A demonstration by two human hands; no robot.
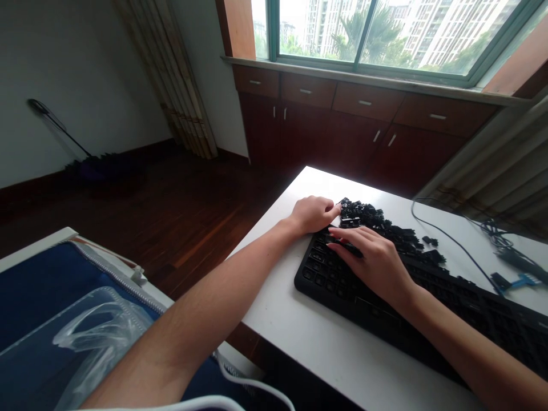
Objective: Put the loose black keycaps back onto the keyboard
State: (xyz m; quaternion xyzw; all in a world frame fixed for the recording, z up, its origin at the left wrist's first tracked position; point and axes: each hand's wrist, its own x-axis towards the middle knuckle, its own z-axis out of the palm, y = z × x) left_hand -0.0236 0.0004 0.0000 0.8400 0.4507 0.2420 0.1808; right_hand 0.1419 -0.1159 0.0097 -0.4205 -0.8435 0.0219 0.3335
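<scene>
White tabletop (325, 348), lower right: the left hand (311, 213), loosely curled, touches loose keycaps (377, 220); the right hand (372, 260) lies flat, fingers extended, on a black keyboard (342, 285), gripping nothing.

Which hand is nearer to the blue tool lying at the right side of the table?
The right hand. It rests on the black keyboard, on the side toward the blue tool. The left hand lies farther away, at the keyboard's far left corner beside the pile of loose keycaps.
</scene>
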